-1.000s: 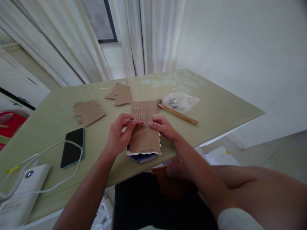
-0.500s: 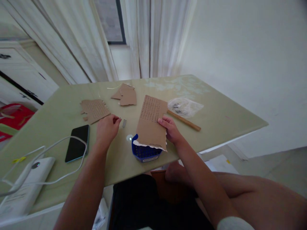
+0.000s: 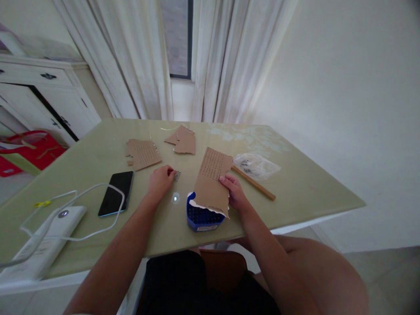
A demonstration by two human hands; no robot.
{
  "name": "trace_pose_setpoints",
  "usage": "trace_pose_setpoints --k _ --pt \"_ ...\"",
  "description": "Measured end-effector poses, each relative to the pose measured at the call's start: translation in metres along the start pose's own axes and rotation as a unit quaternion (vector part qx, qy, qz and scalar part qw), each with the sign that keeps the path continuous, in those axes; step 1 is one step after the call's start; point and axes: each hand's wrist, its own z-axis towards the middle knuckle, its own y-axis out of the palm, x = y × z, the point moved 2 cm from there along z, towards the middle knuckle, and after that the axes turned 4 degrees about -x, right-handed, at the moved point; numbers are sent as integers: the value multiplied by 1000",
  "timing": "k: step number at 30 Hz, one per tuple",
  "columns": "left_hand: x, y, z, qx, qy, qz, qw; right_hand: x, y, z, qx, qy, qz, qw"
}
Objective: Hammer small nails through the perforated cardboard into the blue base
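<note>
My right hand [image 3: 234, 190] grips the lower right edge of a piece of brown cardboard [image 3: 211, 186], thumb on top. Rows of small holes or marks cover its upper part, and its lower edge is torn. The cardboard lies tilted over a blue plastic box [image 3: 205, 223], hiding much of it; dark contents show at the front. My left hand [image 3: 162, 178] rests on the table with fingers pinched together, right beside a few thin grey metal pieces [image 3: 177, 176]. Whatever is between those fingertips is too small to make out.
Marked cardboard [image 3: 144, 154] and torn scraps [image 3: 185, 142] lie farther back on the table. A wooden stick [image 3: 256, 183] and a clear plastic bag [image 3: 257, 166] are to the right. Leftward are a phone [image 3: 116, 193], a white power strip [image 3: 54, 238] and a looping cable [image 3: 98, 238].
The view has shifted, moving the scene right and down. My left hand has come closer to the metal pieces, its fingertips now at them. My right hand keeps its hold on the cardboard.
</note>
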Motion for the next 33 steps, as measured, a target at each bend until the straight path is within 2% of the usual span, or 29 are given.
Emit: trace_pose_setpoints --k 14,21,26,29,31,33 --pt "3 1 -1 -8 -17 2 1000 0 -1 0 -1 -10 21 1000" --pt "4 4 -3 19 3 -31 999 0 0 2 -12 -10 35 999" --pt "21 -1 -10 68 79 -100 990 -1 0 1 -13 -18 42 999" --pt "38 -5 -22 72 143 -155 975 -3 1 -2 -12 -27 45 999" --pt "49 -7 -32 69 204 -209 954 -4 2 -4 -15 -30 48 998" --pt "59 -9 -40 61 278 -275 918 -4 4 -8 -22 -30 50 998"
